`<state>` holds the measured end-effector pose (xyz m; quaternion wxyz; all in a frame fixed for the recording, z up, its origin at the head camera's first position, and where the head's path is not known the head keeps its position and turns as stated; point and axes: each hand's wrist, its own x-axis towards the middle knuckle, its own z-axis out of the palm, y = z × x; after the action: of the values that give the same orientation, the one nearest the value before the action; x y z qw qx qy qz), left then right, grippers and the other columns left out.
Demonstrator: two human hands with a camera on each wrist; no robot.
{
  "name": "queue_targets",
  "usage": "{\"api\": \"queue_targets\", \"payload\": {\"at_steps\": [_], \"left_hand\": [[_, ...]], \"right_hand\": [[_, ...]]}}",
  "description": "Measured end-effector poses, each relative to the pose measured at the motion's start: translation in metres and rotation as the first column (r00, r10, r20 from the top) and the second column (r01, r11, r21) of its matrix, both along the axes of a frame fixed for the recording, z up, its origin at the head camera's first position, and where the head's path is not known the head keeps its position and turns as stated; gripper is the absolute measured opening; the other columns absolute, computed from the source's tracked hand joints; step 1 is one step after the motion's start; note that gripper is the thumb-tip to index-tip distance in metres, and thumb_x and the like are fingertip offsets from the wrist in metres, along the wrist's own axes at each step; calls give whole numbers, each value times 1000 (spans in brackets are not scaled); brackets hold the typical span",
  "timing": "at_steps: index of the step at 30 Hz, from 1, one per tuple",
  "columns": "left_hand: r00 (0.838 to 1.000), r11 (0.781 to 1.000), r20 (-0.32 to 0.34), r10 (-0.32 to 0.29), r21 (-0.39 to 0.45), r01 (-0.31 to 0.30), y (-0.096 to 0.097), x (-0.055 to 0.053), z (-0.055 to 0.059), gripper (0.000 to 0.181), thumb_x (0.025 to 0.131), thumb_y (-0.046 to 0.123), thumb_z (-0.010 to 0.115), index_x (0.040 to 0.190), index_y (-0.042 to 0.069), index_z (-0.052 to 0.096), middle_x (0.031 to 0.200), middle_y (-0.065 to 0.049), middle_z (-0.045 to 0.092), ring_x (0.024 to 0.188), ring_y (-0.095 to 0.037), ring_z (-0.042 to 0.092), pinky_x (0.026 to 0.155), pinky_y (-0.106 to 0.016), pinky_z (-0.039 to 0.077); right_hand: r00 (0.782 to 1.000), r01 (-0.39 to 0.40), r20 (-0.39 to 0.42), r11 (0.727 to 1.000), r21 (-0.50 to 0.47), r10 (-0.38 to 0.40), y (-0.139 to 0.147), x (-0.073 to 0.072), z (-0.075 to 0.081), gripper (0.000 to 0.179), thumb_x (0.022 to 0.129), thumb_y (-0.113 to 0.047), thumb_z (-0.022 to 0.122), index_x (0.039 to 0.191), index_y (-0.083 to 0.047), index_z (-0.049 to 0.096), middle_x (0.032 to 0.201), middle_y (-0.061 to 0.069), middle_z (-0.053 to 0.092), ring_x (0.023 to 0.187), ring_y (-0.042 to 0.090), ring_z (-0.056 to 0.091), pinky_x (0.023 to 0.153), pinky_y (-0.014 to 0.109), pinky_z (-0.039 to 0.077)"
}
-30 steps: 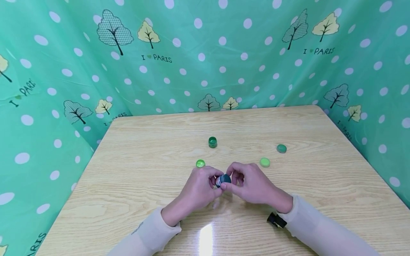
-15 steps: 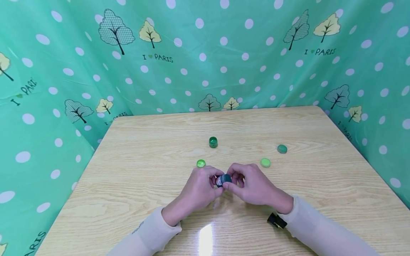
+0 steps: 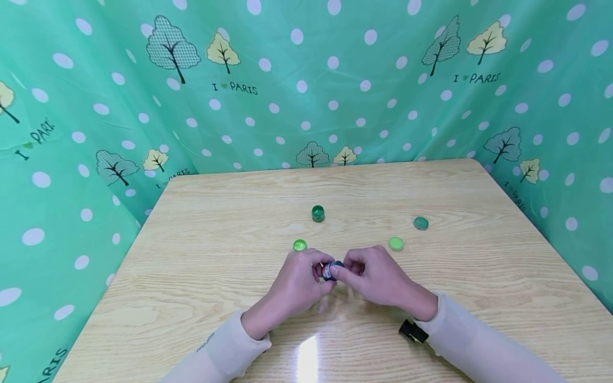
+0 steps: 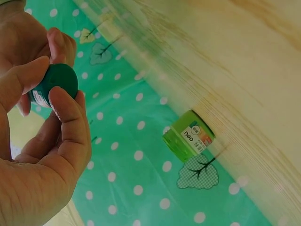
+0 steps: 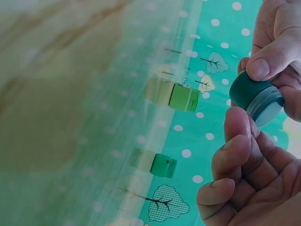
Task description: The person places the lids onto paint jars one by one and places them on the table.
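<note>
Between my hands, a small dark teal paint jar (image 5: 248, 89) is held tilted over the table. My left hand (image 3: 303, 279) grips the jar's body, thumb and fingers round it. My right hand (image 3: 375, 274) has its thumb and fingers at the jar's lid end (image 5: 269, 107), covering much of it in the head view. A white label shows on the jar's side. Just beyond my left hand stands an uncapped light green jar (image 3: 299, 245). Farther back is an uncapped darker green jar (image 3: 318, 214).
To the right lie a light green lid (image 3: 396, 243) and a darker green lid (image 3: 421, 223). The wooden table (image 3: 230, 213) meets a green dotted curtain (image 3: 287, 106) at its back and sides. A black strap clip (image 3: 414, 331) hangs at the right wrist.
My right thumb and fingers have shifted left and closed farther over the lid end, hiding more of it. My left hand keeps its hold; jars and lids on the table stay put.
</note>
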<state>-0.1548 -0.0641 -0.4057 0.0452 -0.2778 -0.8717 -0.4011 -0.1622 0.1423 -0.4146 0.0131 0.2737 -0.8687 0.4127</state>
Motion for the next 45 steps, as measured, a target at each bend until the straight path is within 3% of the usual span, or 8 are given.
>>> {"api": "queue_targets", "payload": {"at_steps": [9, 14, 19, 28, 45], "left_hand": [[1000, 1000, -5, 1, 1, -1, 0, 1, 0, 23, 73, -1, 87, 92, 6, 76, 76, 3, 64, 67, -8, 56, 58, -20, 51], [1000, 1000, -12, -6, 3, 6, 0, 0, 0, 21, 76, 1, 87, 93, 6, 77, 77, 2, 65, 68, -9, 58, 59, -19, 51], [1000, 1000, -4, -1, -1, 1, 0, 0, 1, 22, 76, 3, 88, 95, 5, 77, 79, 2, 66, 68, -10, 58, 58, -20, 51], [1000, 1000, 13, 0, -3, 0, 1, 1, 1, 23, 76, 0, 87, 95, 3, 77, 79, 0, 67, 68, -10, 58, 58, -21, 52], [1000, 1000, -8, 0, -10, 0, 1, 0, -1, 21, 75, -1, 86, 93, 4, 77, 78, 1, 66, 67, -9, 57, 57, -21, 51]], "right_hand": [[1000, 15, 2, 1000, 12, -15, 0, 0, 1, 37, 97, -46, 69, 66, -27, 61, 53, -15, 47, 46, 0, 39, 43, 20, 33], [1000, 12, -16, 1000, 8, -11, 2, -1, 2, 22, 91, -41, 78, 86, -23, 67, 66, -13, 58, 52, 5, 49, 46, 23, 43], [998, -35, -44, 999, -10, 35, 5, -2, 3, 25, 84, -27, 86, 100, -20, 68, 75, -11, 60, 55, 8, 51, 49, 24, 44], [996, -74, -45, 997, -16, 73, 5, -2, 2, 20, 85, -20, 84, 96, -20, 68, 75, -11, 60, 56, 7, 51, 49, 24, 45], [996, -45, -72, 999, 5, 45, 4, -4, -1, 18, 93, -31, 78, 83, -20, 67, 68, -13, 57, 55, 3, 50, 49, 22, 45]]}}
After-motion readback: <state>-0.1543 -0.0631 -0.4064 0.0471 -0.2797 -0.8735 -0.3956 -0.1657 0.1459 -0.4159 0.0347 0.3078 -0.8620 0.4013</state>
